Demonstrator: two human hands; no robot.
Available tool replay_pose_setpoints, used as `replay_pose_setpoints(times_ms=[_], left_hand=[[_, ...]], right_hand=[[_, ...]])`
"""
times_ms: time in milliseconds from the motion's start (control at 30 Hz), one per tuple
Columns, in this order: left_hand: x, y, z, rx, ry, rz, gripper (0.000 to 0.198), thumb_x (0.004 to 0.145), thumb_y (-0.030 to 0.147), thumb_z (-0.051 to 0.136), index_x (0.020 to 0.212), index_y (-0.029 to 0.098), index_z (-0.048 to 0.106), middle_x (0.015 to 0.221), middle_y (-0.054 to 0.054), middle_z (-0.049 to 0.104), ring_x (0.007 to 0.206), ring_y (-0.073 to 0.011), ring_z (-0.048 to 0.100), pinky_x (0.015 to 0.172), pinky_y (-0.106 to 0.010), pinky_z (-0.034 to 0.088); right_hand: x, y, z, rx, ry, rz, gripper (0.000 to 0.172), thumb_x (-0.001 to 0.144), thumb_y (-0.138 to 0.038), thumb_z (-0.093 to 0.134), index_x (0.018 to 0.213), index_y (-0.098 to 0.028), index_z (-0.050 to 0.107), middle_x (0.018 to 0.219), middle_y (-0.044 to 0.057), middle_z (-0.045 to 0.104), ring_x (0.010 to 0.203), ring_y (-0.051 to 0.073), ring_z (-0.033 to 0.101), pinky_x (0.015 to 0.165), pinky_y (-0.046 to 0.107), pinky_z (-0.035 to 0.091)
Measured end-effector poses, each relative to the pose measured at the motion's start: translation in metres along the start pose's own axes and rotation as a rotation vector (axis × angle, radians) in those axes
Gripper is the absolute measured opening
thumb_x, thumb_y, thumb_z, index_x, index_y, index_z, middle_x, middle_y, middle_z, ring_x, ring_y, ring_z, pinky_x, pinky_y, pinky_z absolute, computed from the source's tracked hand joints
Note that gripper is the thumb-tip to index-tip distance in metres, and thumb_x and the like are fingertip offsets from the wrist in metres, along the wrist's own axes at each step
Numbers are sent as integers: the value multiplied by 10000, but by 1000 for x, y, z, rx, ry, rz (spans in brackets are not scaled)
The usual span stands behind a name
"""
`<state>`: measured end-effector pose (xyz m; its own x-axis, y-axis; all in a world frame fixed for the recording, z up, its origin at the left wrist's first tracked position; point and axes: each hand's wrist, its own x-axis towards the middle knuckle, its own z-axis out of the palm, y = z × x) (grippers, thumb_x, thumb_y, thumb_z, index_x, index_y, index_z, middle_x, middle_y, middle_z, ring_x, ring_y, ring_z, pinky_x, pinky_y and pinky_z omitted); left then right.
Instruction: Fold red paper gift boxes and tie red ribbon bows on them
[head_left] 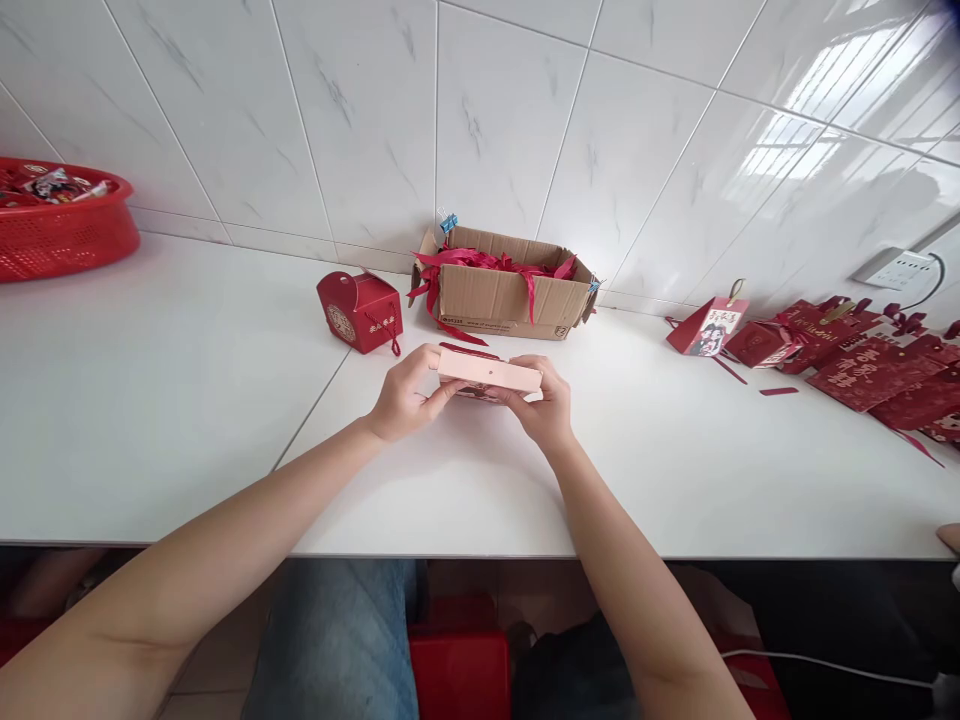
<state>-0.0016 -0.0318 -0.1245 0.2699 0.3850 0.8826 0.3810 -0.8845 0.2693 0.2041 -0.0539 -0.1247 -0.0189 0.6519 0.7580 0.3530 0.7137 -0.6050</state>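
One small box (480, 370): before the carton (487, 298), long axis crosswise, I pinch its ends, left hand (405, 395) and right hand (547, 402).

My left hand (405, 393) and right hand (546, 405) are bare, with slender fingers and rounded thumbs. My forearms (300, 490) are uncovered too, smooth and slim at the wrists, widening gradually towards the elbows, and a fine crease runs across the inner bend of my left elbow (142, 645). I wear blue jeans (337, 640), the denim faded to a paler, mottled wash over the thigh and deepening to darker blue along one edge, with soft wrinkles in the cloth.
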Motion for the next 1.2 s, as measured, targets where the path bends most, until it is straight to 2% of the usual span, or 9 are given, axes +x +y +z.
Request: replay_pose_setpoints(times_ms=[100, 167, 267, 367, 500, 700, 900, 1100, 1200], left_hand=[[0, 3, 0, -57, -9, -50, 221, 813, 238, 679, 974, 194, 534, 926, -61, 677, 851, -183, 675, 737, -298, 544], [-1, 3, 0, -106, 7, -51, 430, 790, 245, 706, 1151, 203, 476, 941, -67, 674, 871, -193, 676, 743, -304, 546], [-2, 0, 0, -86, 20, 85, 614, 796, 234, 693, 1305, 229, 348, 949, -60, 660, 869, -195, 665, 752, -327, 544], [-2, -2, 0, 81, -9, 210, 378, 847, 206, 609, 1191, 261, 462, 991, -59, 621, 884, -186, 635, 720, -318, 541], [-1, 2, -1, 158, -27, 169, 136, 882, 219, 558, 1016, 248, 552, 961, -52, 575, 923, -183, 612, 742, -330, 548], [1, 6, 0, 38, -37, 91, 38, 888, 217, 548, 921, 205, 562, 987, -74, 579, 991, -202, 611, 823, -376, 546], [0, 6, 0, -94, -52, 47, 52, 865, 244, 601, 890, 202, 582, 889, -48, 612, 882, -181, 623, 792, -344, 530], [6, -18, 7, -217, 210, -383, 239, 908, 416, 470, 978, 197, 539, 961, -89, 616, 929, -219, 608, 745, -356, 510], [38, -45, 18, 50, 116, -520, 207, 816, 270, 570, 1000, 184, 529, 1039, -108, 612, 975, -242, 600, 792, -383, 504]], right_hand=[[0, 0, 1, 23, -19, 26, 221, 705, -383, 784, 821, -242, 660, 883, 37, 692, 862, 215, 641, 800, 377, 512], [0, -1, 2, 21, -27, 30, 224, 693, -394, 790, 776, -241, 647, 860, 30, 691, 844, 213, 641, 799, 379, 505], [-1, -1, 2, -11, -36, 24, 238, 709, -415, 772, 695, -239, 612, 798, 20, 686, 822, 211, 639, 796, 385, 491], [-2, -1, 2, -80, -38, 48, 269, 704, -444, 766, 683, -242, 590, 736, 7, 678, 777, 210, 638, 793, 391, 477], [-4, -3, 2, -106, -44, 71, 285, 703, -452, 766, 724, -243, 573, 727, -1, 679, 724, 202, 639, 807, 400, 481], [-2, -5, 2, -28, -76, -41, 294, 747, -402, 746, 969, -259, 617, 870, 27, 703, 868, 208, 663, 831, 388, 510], [0, 1, 0, 76, -121, -103, 99, 797, -368, 710, 826, -277, 735, 921, 50, 699, 906, 205, 665, 835, 395, 532], [2, -4, -7, 271, -120, 131, 111, 747, -371, 743, 715, -266, 734, 860, 32, 705, 860, 196, 663, 795, 363, 534], [3, -3, -11, 400, -73, 316, 190, 712, -420, 752, 685, -235, 716, 871, 28, 694, 809, 180, 643, 733, 324, 524]])
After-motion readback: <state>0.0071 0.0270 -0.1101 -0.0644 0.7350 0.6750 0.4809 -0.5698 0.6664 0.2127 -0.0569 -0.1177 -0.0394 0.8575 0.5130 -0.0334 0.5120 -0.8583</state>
